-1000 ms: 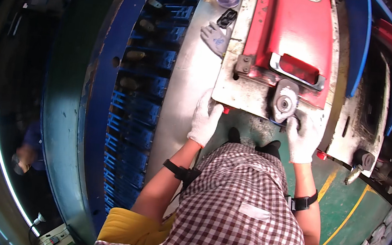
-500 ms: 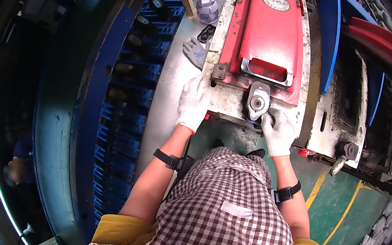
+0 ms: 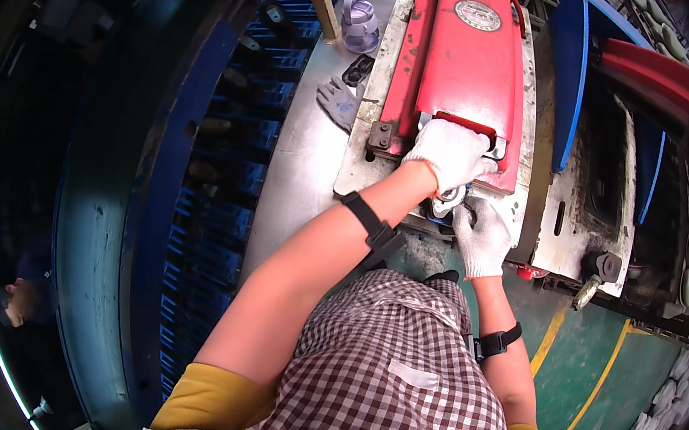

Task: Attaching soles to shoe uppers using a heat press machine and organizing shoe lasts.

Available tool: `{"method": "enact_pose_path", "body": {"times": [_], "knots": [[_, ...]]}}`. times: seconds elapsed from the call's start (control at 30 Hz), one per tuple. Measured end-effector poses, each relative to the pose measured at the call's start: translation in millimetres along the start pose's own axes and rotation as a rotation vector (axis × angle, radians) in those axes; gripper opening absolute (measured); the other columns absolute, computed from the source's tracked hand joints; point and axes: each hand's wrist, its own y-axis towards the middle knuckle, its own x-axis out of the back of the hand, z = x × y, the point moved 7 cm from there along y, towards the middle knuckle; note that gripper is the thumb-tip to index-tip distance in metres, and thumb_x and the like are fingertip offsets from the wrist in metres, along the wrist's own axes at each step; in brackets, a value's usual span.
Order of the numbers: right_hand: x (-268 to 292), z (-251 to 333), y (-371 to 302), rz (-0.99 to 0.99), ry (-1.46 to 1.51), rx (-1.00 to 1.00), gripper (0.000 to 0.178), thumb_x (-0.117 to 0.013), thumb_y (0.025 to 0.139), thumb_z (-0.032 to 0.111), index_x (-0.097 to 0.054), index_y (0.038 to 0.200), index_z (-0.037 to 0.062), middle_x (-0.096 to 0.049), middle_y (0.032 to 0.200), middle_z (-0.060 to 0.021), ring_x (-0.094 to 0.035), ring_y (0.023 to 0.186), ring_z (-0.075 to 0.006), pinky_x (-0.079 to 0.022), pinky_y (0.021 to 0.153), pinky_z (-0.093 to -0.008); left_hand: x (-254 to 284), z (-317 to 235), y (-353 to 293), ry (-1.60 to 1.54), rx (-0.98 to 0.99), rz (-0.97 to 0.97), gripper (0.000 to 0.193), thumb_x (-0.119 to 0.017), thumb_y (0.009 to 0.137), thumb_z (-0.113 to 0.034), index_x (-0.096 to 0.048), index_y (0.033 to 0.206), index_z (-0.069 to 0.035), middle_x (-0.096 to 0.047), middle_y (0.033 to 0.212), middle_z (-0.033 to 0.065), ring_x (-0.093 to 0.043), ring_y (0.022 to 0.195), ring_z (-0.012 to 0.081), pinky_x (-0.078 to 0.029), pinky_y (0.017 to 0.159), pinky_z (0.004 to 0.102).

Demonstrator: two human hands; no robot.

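Observation:
A red machine lid with an oval metal badge lies closed over a worn whitish metal plate. At its near end, my gloved left hand is closed over the metal-edged handle, hiding most of it. Just under that hand shows part of a grey metal latch with a round centre. My gloved right hand is at the plate's front edge, right of the latch. Its fingers are curled, and what they hold, if anything, is hidden.
Left of the machine, a metal table holds a lilac bottle, a grey glove and a black item. A similar machine with its red lid raised stands right. Far left, a person is beyond a blue frame.
My left hand has moved right, from the plate's left corner to the lid's handle, and closed over it. My right hand stays beside the latch.

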Motion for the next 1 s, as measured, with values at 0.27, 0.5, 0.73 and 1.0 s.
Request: {"method": "enact_pose_path", "body": {"times": [0.27, 0.5, 0.73, 1.0], "knots": [[-9.9, -9.3, 7.4, 0.323, 0.011, -0.091, 0.037, -0.075, 0.086, 0.039, -0.073, 0.11, 0.0109, -0.075, 0.097, -0.0165, -0.073, 0.091, -0.0346, -0.057, 0.084, -0.0414, -3.6, -0.2, 10.8, -0.074, 0.039, 0.207, 0.056, -0.055, 0.092, -0.062, -0.079, 0.101, -0.012, -0.076, 0.096, 0.0162, -0.074, 0.09, 0.0332, -0.057, 0.082, 0.0468], [-13.7, -7.9, 10.7, 0.426, 0.061, -0.119, 0.038, -0.077, 0.088, 0.037, -0.07, 0.108, 0.0061, -0.075, 0.098, -0.0165, -0.073, 0.092, -0.0323, -0.055, 0.085, -0.0394, -4.5, 0.7, 9.3, -0.064, 0.041, 0.181, 0.058, -0.055, 0.091, -0.064, -0.079, 0.101, -0.012, -0.076, 0.096, 0.0162, -0.074, 0.09, 0.0329, -0.057, 0.081, 0.0466], [-13.4, -9.6, 8.9, 0.369, -0.001, -0.125, 0.032, -0.078, 0.088, 0.035, -0.072, 0.101, 0.0059, -0.074, 0.091, -0.0154, -0.073, 0.086, -0.0315, -0.056, 0.08, -0.0396, -4.0, 0.4, 9.1, -0.056, 0.051, 0.172, 0.06, -0.054, 0.091, -0.065, -0.08, 0.1, -0.012, -0.076, 0.094, 0.0167, -0.074, 0.088, 0.0329, -0.057, 0.08, 0.0466], [-9.5, -4.6, 6.0, 0.234, -0.074, -0.011, 0.031, -0.078, 0.088, 0.035, -0.071, 0.099, 0.007, -0.073, 0.088, -0.0148, -0.072, 0.082, -0.0328, -0.055, 0.077, -0.0412, -4.2, -0.2, 10.2, -0.071, 0.045, 0.156, 0.059, -0.054, 0.091, -0.065, -0.079, 0.1, -0.012, -0.076, 0.093, 0.0166, -0.074, 0.087, 0.0335, -0.057, 0.08, 0.0472]]}}
